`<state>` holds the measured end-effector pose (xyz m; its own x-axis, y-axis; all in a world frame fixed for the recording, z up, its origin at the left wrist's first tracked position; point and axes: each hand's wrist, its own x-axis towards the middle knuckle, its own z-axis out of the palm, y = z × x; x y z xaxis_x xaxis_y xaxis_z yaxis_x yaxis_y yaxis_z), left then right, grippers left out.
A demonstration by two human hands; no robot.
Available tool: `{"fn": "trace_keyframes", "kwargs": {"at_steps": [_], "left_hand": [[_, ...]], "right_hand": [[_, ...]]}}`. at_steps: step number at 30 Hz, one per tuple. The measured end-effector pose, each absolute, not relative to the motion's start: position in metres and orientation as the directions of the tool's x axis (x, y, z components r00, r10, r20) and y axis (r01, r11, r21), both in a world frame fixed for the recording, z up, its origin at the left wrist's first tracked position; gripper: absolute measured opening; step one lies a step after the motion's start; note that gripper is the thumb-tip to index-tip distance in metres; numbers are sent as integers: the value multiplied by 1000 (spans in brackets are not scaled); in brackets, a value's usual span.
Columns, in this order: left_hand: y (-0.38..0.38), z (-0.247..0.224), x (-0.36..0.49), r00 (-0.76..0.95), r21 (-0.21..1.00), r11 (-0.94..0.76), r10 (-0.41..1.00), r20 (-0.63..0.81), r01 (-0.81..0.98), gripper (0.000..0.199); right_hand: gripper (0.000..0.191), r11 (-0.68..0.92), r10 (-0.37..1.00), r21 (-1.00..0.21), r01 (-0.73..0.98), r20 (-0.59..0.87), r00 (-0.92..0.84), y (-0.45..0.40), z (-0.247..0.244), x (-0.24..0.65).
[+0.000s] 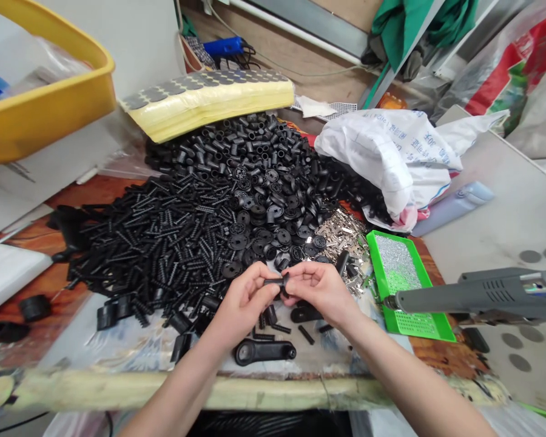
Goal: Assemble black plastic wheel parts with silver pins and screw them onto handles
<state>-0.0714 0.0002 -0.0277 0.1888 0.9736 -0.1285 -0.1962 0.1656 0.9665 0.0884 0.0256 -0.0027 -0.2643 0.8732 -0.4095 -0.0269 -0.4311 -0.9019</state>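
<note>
My left hand (244, 298) pinches one end of a small black plastic rod-like part (274, 281) between thumb and fingers. At its other end, my right hand (322, 292) is closed on the same part or on a piece joined to it; its fingertips partly hide the spot. Just below lies a black crank-like arm (264, 351) with a round end, flat on the plastic sheet. Another black arm (306, 313) rests under my right hand. Behind both hands rises a heap of black ridged rods (168, 224), round black discs (259, 243) and short black tubes (236, 142).
Small silvery metal pieces (341, 233) lie right of the heap. A green tray (377, 267) holds tiny screws, with a grey power screwdriver (464, 297) reaching over it. Yellow sticker sheets (218, 109), a white bag (373, 152) and a yellow bin (73, 121) stand around.
</note>
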Motion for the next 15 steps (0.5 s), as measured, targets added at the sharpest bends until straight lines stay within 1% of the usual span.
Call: {"fn": "trace_keyframes", "kwargs": {"at_steps": [2, 3, 5, 6, 7, 8, 9, 10, 12, 15], "left_hand": [[1, -25, -73, 214, 897, 249, 960, -179, -366, 19], [2, -23, -75, 234, 851, 292, 950, -206, -436, 23], [3, -21, -77, 287, 760, 379, 922, -260, -529, 29], [3, -20, -78, 315, 723, 416, 906, -281, -552, 31], [4, -19, -79, 342, 692, 447, 892, -295, -567, 32], [4, -19, -80, 364, 667, 470, 880, -305, -577, 32], [5, -19, -81, 379, 647, 488, 871, -313, -586, 32], [5, -19, -81, 390, 633, 501, 864, -320, -591, 32], [5, -20, -80, 396, 620, 517, 855, -335, -590, 31], [4, -20, -79, 385, 634, 503, 863, -329, -587, 29]], "right_hand": [[34, -354, 898, -935, 29, -349, -270, 28, 1, 89], [34, -280, 916, -957, 69, -288, -278, 29, 3, 90], [36, -39, 943, -985, 169, -92, -318, 31, 8, 93], [36, 114, 937, -969, 220, 31, -349, 31, 10, 94], [34, 266, 912, -927, 265, 153, -382, 32, 12, 95], [30, 394, 875, -869, 300, 255, -411, 32, 14, 95], [25, 486, 839, -810, 327, 328, -434, 32, 16, 95], [21, 547, 810, -762, 347, 378, -448, 31, 17, 94], [14, 606, 778, -706, 367, 429, -460, 30, 18, 90], [9, 604, 785, -700, 380, 439, -438, 29, 16, 84]]}}
